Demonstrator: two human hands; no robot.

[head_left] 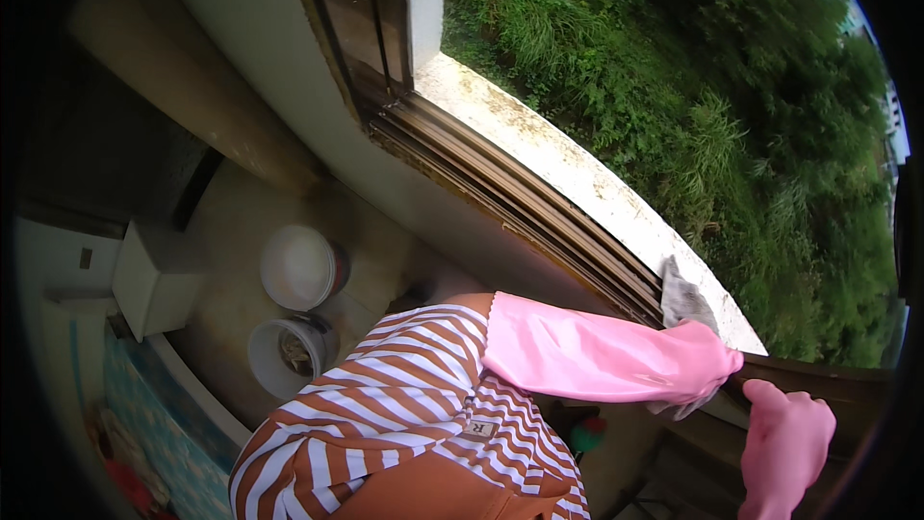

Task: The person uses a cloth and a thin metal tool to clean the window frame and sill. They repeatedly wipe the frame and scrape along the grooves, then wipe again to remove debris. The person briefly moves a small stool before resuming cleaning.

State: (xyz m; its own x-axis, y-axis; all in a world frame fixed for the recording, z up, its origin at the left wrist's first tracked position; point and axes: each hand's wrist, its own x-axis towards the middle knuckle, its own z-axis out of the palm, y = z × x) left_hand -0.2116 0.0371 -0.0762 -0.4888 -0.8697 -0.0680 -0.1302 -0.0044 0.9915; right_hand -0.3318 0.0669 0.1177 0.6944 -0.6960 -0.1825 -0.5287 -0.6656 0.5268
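My left hand [707, 361], in a long pink rubber glove, is closed on a grey cloth [683, 294]. One part of the cloth lies over the outer white ledge [577, 173], and another end hangs below the hand. Beneath the glove are the brown window tracks [520, 193]. At the lower right, my right hand [789, 433], also gloved in pink, has its fingers curled in beside the brown window frame [818, 376]. What those fingers hold, if anything, is hidden.
Two white buckets stand on the floor at the left, one [298, 265] beyond the other [279, 356], which has something inside. A white box-shaped piece [159, 279] is farther left. A brown-framed window pane [356, 19] rises at the top. Green bushes [654, 87] grow outside.
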